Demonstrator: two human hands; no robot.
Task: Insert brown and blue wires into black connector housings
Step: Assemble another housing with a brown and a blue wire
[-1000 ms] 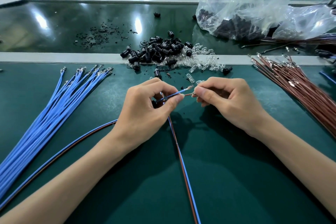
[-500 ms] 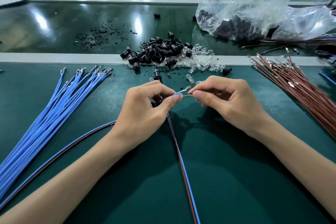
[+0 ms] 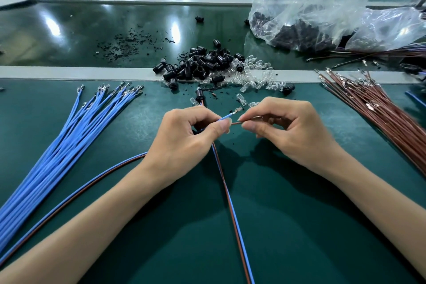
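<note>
While both hands are held close together over the middle of the green tabletop point(image 3: 299, 226), a blue wire point(image 3: 227, 117) is pinched between thumb and forefinger of the left hand point(image 3: 184, 136), and its metal terminal is seen poking out to the right. A brown wire point(image 3: 236, 123) is stretched across the small gap between the hands, and its end is pinched by thumb and forefinger of the right hand point(image 3: 290, 131), with the other fingers curled beneath. From under the left hand a paired blue and brown lead point(image 3: 232, 212) is run towards the near edge. Just beyond the left hand, one black housing point(image 3: 199, 94) is found lying with wires already in it. Farther off, the black connector housings point(image 3: 202, 64) are heaped at the grey strip, with clear bulbs point(image 3: 255, 76) scattered to their right. A blue wire bundle point(image 3: 57, 145) is fanned out at the left, a brown wire bundle point(image 3: 380, 117) at the right. A clear plastic bag point(image 3: 311, 7) is slumped at far right.
</note>
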